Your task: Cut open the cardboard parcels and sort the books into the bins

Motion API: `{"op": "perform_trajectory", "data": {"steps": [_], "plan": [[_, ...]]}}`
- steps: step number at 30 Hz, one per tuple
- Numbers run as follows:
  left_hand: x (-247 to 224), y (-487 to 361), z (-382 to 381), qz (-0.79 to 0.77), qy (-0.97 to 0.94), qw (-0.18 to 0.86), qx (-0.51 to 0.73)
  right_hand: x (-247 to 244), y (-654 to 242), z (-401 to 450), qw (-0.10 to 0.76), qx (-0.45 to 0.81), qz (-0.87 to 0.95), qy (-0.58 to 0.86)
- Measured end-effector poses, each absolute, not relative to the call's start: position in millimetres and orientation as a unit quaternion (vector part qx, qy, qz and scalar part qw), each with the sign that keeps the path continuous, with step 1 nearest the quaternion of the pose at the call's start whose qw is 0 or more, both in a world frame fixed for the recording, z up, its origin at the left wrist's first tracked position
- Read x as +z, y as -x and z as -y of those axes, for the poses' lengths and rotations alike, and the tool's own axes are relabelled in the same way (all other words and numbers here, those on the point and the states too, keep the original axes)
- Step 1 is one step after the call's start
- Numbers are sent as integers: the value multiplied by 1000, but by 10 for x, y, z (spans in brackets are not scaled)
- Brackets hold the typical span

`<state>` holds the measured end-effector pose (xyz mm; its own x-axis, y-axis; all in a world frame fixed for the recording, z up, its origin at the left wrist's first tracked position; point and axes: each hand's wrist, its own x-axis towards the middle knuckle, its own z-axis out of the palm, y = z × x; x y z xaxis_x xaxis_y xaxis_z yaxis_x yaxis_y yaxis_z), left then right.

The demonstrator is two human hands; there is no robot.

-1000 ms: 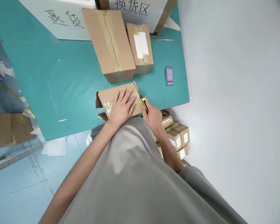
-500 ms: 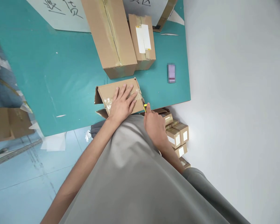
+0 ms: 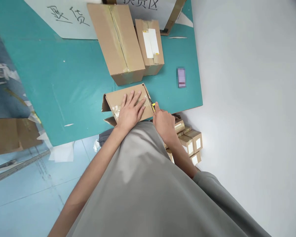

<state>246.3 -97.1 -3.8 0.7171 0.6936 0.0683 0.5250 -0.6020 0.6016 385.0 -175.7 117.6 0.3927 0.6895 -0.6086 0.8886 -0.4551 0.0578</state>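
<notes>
A small cardboard box (image 3: 113, 98) lies at the near edge of the green table (image 3: 71, 85), its left end open with flaps spread. My left hand (image 3: 130, 110) rests flat on its taped top, fingers apart. At the box's right end, my right hand (image 3: 164, 123) is wrapped round a yellow cutter (image 3: 153, 106); its tip meets the box's right edge, and most of the cutter is hidden by the fingers.
Beyond stand a long taped box (image 3: 118, 42) and a smaller labelled box (image 3: 150, 42). A blurred purple item (image 3: 181, 77) lies to the right. Handwritten white boards (image 3: 74, 19) are at the back. Several boxes (image 3: 193, 140) are stacked below the table's right side.
My right hand and the cutter have moved slightly away from me along the box's right edge. The view has shifted a little; my left hand remains on the box.
</notes>
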Motion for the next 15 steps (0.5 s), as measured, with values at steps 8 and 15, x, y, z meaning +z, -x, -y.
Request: {"op": "perform_trajectory", "data": {"steps": [8, 15], "plan": [[-18, -2475, 982, -354, -871, 309, 146, 1287, -3843, 2020, 194, -267, -484, -811], [-7, -2474, 975, -351, -871, 311, 148, 1268, -3801, 1954, 173, -270, -485, -813]]}}
